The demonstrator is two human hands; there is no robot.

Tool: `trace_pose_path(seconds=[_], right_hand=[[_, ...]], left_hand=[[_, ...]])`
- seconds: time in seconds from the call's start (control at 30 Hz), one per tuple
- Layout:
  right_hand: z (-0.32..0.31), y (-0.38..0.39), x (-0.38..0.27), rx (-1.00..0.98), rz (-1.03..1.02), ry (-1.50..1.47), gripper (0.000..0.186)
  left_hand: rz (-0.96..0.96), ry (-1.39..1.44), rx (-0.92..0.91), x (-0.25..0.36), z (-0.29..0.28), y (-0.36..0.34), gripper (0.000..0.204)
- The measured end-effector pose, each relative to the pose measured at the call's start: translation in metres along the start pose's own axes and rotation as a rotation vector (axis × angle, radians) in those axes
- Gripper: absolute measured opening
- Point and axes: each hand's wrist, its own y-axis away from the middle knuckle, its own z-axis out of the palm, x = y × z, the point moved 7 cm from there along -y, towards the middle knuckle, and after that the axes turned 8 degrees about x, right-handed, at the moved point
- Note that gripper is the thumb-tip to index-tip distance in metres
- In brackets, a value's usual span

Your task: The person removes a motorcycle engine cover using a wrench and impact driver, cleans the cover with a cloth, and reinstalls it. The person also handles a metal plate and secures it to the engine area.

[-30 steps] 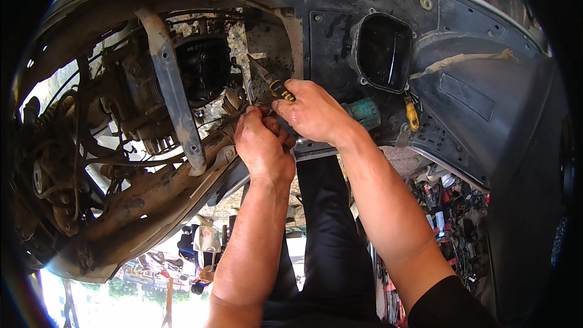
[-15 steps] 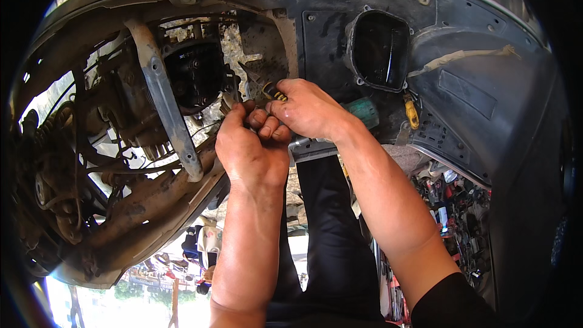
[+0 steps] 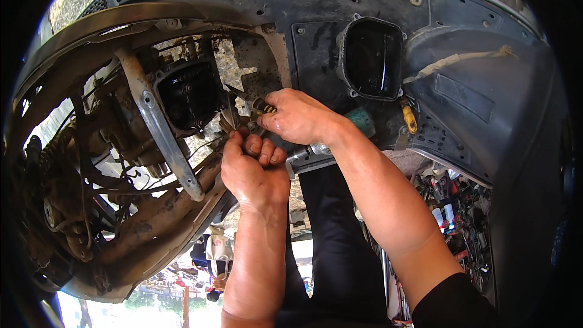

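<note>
In my right hand is a scraper with a yellow-and-black handle, its thin flat blade pointing up and left. My left hand is turned up with its fingers curled, just below and left of the right one. Thin, light, flat strips stick up at its thumb and fingertips; what exactly they are I cannot make out. Beyond both hands, to the left, is an opened dark housing on the vehicle's underside. A black squarish pan with a lugged rim lies to the right on a dark plastic panel.
A grey metal brace slants across the left side, near hoses and dirty frame parts. By my right wrist lies a green see-through bottle. A yellow-handled tool rests below the pan. Many tools fill the lower right.
The whole view has shifted slightly, with the scene sitting lower. My right hand and the scraper are a little further left; both hands keep their hold.
</note>
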Motion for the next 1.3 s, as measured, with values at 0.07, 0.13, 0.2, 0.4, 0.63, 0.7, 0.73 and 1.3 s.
trace_pose_path(seconds=[0.07, 0.13, 0.2, 0.4, 0.63, 0.7, 0.73, 1.3], right_hand=[[0.001, -0.002, -0.001, -0.014, -0.036, 0.026, 0.032], [0.001, -0.003, -0.004, -0.023, -0.084, 0.089, 0.031], [0.0, -0.003, -0.005, -0.023, -0.086, 0.01, 0.031], [0.001, -0.004, -0.005, -0.013, -0.046, 0.01, 0.031], [0.003, -0.006, -0.002, 0.018, -0.016, 0.107, 0.032], [0.004, -0.006, -0.002, 0.018, -0.015, 0.101, 0.034], [0.004, -0.005, -0.002, 0.023, -0.018, 0.098, 0.035], [0.008, 0.006, -0.002, 0.051, 0.063, 0.243, 0.033]], left_hand=[[0.018, -0.03, -0.039, 0.0, 0.001, 0.001, 0.018], [0.03, -0.051, -0.059, 0.0, 0.003, 0.003, 0.02], [0.046, -0.068, -0.047, 0.001, 0.003, 0.004, 0.02], [0.078, -0.091, -0.032, 0.001, 0.002, 0.004, 0.021], [0.185, -0.217, -0.034, 0.002, -0.003, -0.002, 0.018], [0.216, -0.228, -0.001, 0.002, -0.005, -0.005, 0.018], [0.24, -0.261, 0.006, 0.003, -0.007, -0.006, 0.018], [0.33, -0.487, 0.072, -0.013, -0.032, -0.012, 0.026]])
